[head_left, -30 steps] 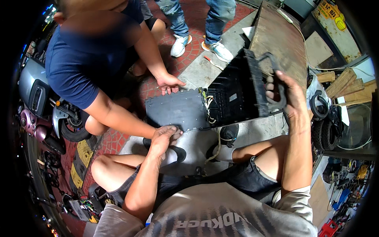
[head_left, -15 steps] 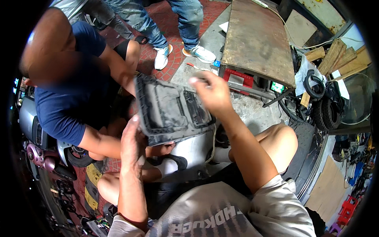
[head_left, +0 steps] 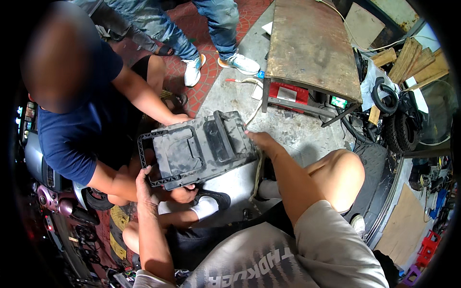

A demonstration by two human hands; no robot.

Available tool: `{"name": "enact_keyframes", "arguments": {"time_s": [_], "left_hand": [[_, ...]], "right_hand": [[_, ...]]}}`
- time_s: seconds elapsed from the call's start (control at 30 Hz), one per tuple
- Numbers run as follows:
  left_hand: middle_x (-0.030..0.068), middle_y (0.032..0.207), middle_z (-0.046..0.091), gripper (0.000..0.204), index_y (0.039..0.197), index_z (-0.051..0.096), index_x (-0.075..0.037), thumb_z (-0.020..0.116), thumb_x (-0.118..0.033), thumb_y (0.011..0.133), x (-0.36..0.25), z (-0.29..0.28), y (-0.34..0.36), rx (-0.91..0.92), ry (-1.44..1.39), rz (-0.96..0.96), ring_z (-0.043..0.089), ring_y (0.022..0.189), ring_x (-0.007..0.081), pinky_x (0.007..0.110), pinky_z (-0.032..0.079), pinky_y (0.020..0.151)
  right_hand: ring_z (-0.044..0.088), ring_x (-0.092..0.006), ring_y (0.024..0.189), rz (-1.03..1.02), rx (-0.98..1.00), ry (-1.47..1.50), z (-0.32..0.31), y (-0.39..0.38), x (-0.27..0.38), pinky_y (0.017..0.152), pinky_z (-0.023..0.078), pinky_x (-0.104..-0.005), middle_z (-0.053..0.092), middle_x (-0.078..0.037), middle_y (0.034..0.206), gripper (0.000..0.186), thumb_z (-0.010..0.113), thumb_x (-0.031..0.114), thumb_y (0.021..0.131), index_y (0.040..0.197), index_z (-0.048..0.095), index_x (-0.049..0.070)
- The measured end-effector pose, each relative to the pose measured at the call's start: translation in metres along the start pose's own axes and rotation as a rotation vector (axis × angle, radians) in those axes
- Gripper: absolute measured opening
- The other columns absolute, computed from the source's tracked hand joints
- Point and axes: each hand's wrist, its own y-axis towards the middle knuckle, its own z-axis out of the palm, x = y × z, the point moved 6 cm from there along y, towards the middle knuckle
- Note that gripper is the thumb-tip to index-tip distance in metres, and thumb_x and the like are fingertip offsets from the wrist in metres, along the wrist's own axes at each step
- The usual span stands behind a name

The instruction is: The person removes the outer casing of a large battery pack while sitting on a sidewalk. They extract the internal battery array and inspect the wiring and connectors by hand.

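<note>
A dusty black plastic case lies shut between me and a person in a navy T-shirt, with a recessed top and a ribbed frame handle at its left end. My left hand is closed on that handle's near corner. My right hand grips the case's right end, fingertips at the edge. The person's hand touches the far edge; their other hand is under the near edge. A pale cable hangs below the case's right end.
A worn low table stands at the upper right, beside wood offcuts and tyres. Two standing people's legs are at the top. Scooters line the left; cluttered parts and red stools are at lower right.
The case was open with wiring showing a second ago; it is now closed. My right hand brought the raised part over leftwards and down, and my left hand moved left to the handle.
</note>
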Motion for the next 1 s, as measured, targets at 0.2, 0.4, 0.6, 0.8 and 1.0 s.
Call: {"name": "enact_keyframes", "arguments": {"time_s": [0.2, 0.4, 0.6, 0.8, 1.0], "left_hand": [[0.0064, 0.098, 0.07, 0.026, 0.106, 0.074, -0.006, 0.071, -0.025, 0.089, 0.018, -0.087, 0.071, -0.097, 0.229, -0.008, 0.064, 0.096, 0.0232, 0.04, 0.052, 0.088], [0.0048, 0.077, 0.067, 0.009, 0.085, 0.074, -0.005, 0.075, -0.013, 0.087, 0.065, -0.212, 0.115, -0.337, 0.478, -0.17, 0.062, 0.066, 0.021, 0.039, 0.046, 0.057], [0.0218, 0.105, 0.078, 0.046, 0.125, 0.072, 0.003, 0.071, -0.028, 0.092, 0.017, -0.038, 0.067, -0.355, 1.123, 0.419, 0.075, 0.093, 0.0366, 0.048, 0.058, 0.09], [0.0225, 0.12, 0.071, 0.031, 0.126, 0.073, -0.001, 0.064, -0.016, 0.101, -0.015, 0.122, 0.069, -0.012, 1.519, 0.876, 0.065, 0.121, 0.0407, 0.045, 0.049, 0.108], [0.0225, 0.108, 0.078, 0.041, 0.126, 0.078, -0.002, 0.07, -0.031, 0.098, 0.003, 0.121, 0.265, 0.529, 2.05, 0.45, 0.075, 0.105, 0.0314, 0.037, 0.055, 0.094]], "right_hand": [[0.073, -0.0315, 0.112, -0.108, 0.038, 0.127, 0.036, 0.006, -0.01, 0.1, 0.053, -0.0407, 0.078, -0.022, 0.121, 0.071, 0.079, 0.057, 0.093, 0.125, 0.077, -0.007], [0.075, -0.0394, 0.113, -0.07, -0.034, -0.038, 0.054, -0.029, 0.016, 0.096, 0.056, -0.0436, 0.078, -0.027, 0.119, 0.07, 0.076, 0.059, 0.089, 0.117, 0.079, -0.006], [0.075, -0.0396, 0.109, 0.156, -0.172, 0.479, 0.033, 0.043, -0.076, 0.094, 0.055, -0.0464, 0.075, -0.03, 0.123, 0.06, 0.071, 0.048, 0.094, 0.117, 0.077, -0.006], [0.069, -0.0365, 0.106, 0.464, 0.038, 0.498, 0.085, 0.05, -0.153, 0.095, 0.054, -0.0483, 0.074, -0.021, 0.121, 0.055, 0.06, 0.051, 0.102, 0.123, 0.076, 0.003], [0.06, -0.032, 0.091, 0.615, 0.257, 0.951, 0.12, 0.027, -0.144, 0.084, 0.051, -0.0527, 0.069, -0.016, 0.11, 0.063, 0.046, 0.065, 0.111, 0.118, 0.076, 0.01]]}}
